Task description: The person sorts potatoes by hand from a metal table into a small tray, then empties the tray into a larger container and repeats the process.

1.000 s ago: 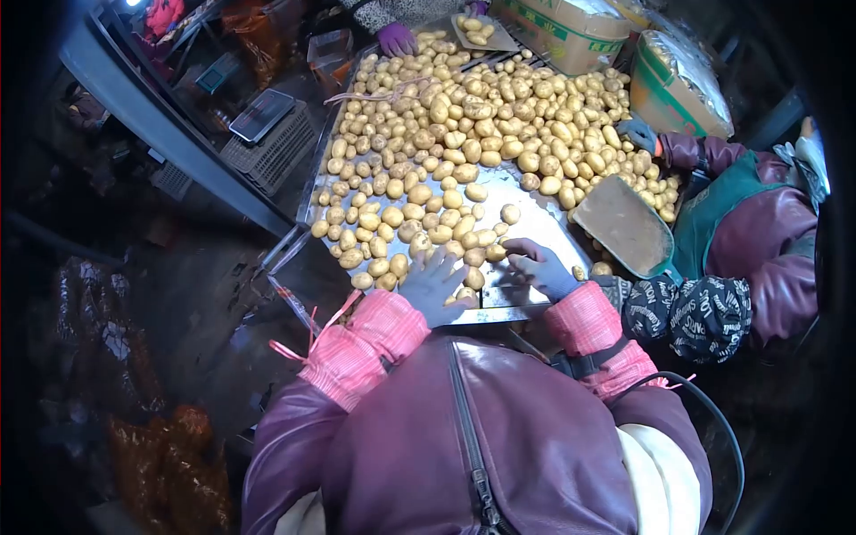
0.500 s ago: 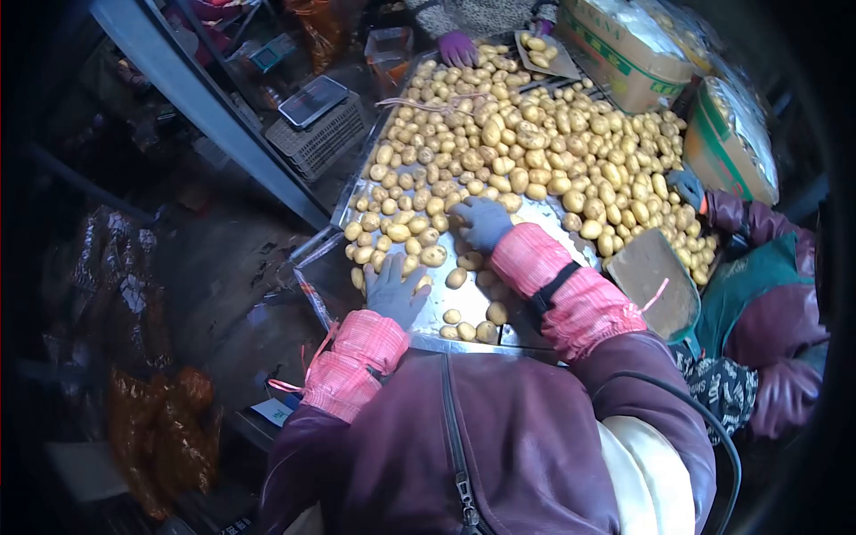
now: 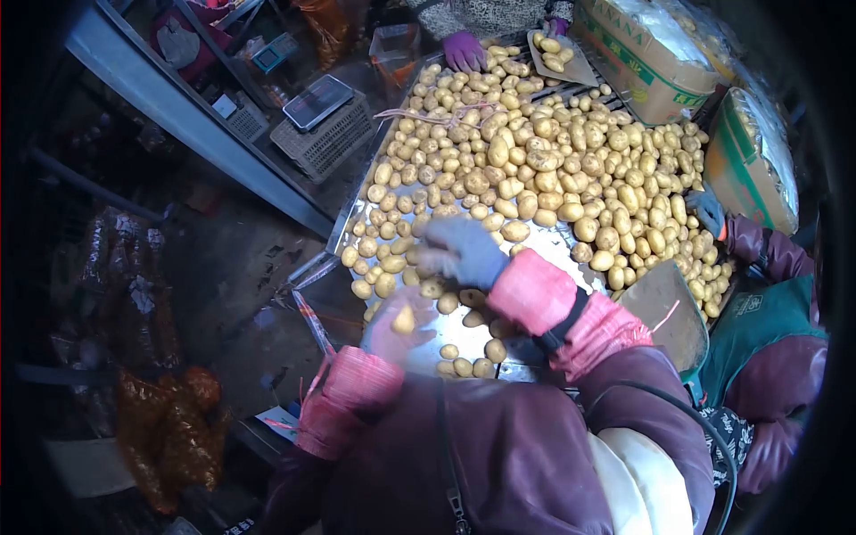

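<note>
Head view: left hand [image 3: 392,330] cups one potato [image 3: 403,319] palm-up so it cannot roll, just off the heap [image 3: 553,152]; right hand [image 3: 459,251], fingers loosely spread, hovers over the heap's near edge

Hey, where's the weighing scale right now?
In the head view, the weighing scale sits upper left on a grey plastic basket, just left of the potatoes heaped on the metal table.

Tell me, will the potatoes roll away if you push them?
Probably: the potatoes look round and smooth, and the metal table looks slick. They seem firm, keeping shape in the heap. Small ones likely lift easily.
</note>
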Demonstrator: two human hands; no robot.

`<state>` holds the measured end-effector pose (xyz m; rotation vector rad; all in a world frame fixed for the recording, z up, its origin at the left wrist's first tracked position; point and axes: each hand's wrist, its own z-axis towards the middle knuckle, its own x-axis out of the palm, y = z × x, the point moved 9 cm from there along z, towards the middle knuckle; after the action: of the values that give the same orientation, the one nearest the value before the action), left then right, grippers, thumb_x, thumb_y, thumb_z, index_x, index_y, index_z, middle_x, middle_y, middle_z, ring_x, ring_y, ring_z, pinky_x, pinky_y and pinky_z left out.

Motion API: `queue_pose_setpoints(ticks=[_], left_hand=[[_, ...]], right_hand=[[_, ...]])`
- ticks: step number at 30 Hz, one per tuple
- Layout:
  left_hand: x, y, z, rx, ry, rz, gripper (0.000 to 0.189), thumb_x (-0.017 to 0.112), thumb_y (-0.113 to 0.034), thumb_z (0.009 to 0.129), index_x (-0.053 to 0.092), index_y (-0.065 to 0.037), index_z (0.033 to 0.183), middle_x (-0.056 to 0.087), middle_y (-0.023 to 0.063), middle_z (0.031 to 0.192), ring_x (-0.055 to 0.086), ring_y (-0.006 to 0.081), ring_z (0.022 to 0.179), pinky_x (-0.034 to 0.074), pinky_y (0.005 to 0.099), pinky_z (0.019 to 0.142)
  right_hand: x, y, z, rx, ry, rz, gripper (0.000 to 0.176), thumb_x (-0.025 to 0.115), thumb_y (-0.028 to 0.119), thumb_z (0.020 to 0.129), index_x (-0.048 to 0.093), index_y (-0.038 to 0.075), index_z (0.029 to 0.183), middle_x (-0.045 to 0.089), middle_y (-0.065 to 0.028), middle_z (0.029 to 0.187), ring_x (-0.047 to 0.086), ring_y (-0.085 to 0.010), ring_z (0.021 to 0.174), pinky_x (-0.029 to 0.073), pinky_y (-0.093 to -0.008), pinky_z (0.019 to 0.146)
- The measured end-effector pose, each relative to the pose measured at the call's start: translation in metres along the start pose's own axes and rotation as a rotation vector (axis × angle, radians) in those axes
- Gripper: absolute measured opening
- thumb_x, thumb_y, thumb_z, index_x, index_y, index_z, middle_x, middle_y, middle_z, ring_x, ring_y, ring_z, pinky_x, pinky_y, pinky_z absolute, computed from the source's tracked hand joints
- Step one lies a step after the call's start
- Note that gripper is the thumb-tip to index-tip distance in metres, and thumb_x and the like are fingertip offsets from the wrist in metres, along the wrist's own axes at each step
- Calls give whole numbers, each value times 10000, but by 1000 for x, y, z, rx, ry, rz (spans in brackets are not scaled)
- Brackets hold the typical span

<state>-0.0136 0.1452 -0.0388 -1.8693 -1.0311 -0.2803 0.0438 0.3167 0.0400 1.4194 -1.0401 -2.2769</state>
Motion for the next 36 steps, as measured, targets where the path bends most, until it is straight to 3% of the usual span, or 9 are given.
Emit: queue_pose_setpoints(ticks=[2, 5, 12, 18, 21, 24, 30, 34, 36], left_hand=[[-14, 7, 5, 14, -14, 249, 383, 456, -322, 1001, 580, -28, 1212, 631, 97, 907, 635, 216, 807, 544, 339, 718], [2, 5, 2, -12, 13, 378, 330, 479, -248, 992, 588, 1, 1179, 604, 79, 832, 596, 175, 687, 510, 306, 631], [-6, 31, 13, -109, 76, 501, 327, 524, -255, 987, 614, -16, 1190, 603, 58, 868, 593, 149, 747, 518, 286, 664], [-10, 42, 15, -166, 113, 528, 327, 525, -264, 997, 608, -33, 1212, 610, 46, 901, 589, 140, 769, 515, 299, 702], [-5, 39, 13, -131, 142, 552, 337, 521, -276, 998, 610, -24, 1203, 609, 47, 902, 590, 149, 778, 519, 312, 728], [-4, 39, 16, -108, 189, 560, 339, 521, -260, 996, 598, -8, 1210, 609, 45, 891, 592, 149, 787, 512, 305, 740], [12, 20, 9, -13, 222, 675, 337, 513, -189, 974, 571, 25, 1228, 618, 47, 865, 605, 148, 787, 500, 296, 736], [0, 21, -3, -152, 29, 430, 350, 545, -148, 936, 565, 31, 1236, 632, 59, 878, 607, 140, 765, 499, 297, 721], [11, -3, -1, 569, 358, 1025, 334, 559, -140, 933, 577, 41, 1213, 633, 61, 872, 600, 132, 762, 496, 290, 714]], right_hand=[[-32, -31, 24, 14, -203, -423, 483, 597, 445, 886, 603, 131, 1253, 607, -127, 1157, 583, -317, 1040, 454, -450, 872], [-12, -104, 52, 188, 106, -680, 530, 525, 490, 900, 546, 163, 1317, 565, -123, 1227, 491, -305, 1181, 374, -473, 954], [23, -71, 13, -14, -16, -894, 522, 484, 453, 921, 530, 93, 1296, 528, -175, 1264, 439, -373, 1238, 396, -525, 896], [44, -31, -16, -6, 306, -399, 347, 608, 393, 865, 593, 138, 1101, 560, -131, 1128, 591, -327, 994, 473, -488, 693], [-23, -44, 17, -40, -117, -395, 340, 592, 367, 838, 586, 153, 1102, 577, -120, 1015, 607, -342, 870, 473, -491, 712], [-73, -92, 39, 31, -401, -702, 336, 607, 305, 797, 581, 142, 1090, 526, -158, 1105, 524, -343, 1025, 431, -477, 792], [-19, -128, 19, 119, -122, -581, 418, 679, 275, 756, 586, 154, 1146, 532, -159, 1203, 545, -357, 1058, 459, -506, 818], [-35, -111, -5, 244, -151, -241, 348, 661, 262, 752, 619, 136, 1074, 628, -133, 998, 618, -332, 944, 500, -468, 785], [-75, -86, -12, 322, -248, -181, 328, 655, 263, 743, 631, 124, 1040, 643, -125, 890, 635, -328, 875, 513, -453, 764]])
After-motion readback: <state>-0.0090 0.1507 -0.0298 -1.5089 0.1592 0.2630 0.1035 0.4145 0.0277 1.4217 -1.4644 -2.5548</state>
